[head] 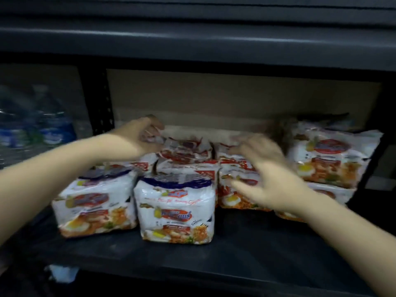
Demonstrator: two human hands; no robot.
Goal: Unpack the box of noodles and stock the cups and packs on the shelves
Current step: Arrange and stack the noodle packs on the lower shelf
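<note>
Both arms reach into a dark shelf (pixel 246 243) where white multi-packs of noodles are stacked. The left hand (pixel 140 136) is far back on the left, its fingers curled over the top edge of a rear pack (pixel 184 150) that sits on top of others, gripping the wrapper. The right hand (pixel 263 174) is blurred; its fingers are spread wide and straight in front of the middle pack (pixel 233 189), and I cannot tell whether they touch it. Two front packs stand upright side by side near the shelf's front edge, the left pack (pixel 94 202) just beside the centre pack (pixel 175 213). On the right a stack of packs (pixel 330 159) leans against the shelf's right post. A brown cardboard panel (pixel 235 97) backs the shelf. Through the left upright, shrink-wrapped water bottles (pixel 34 127) with blue labels show in the neighbouring bay.
</note>
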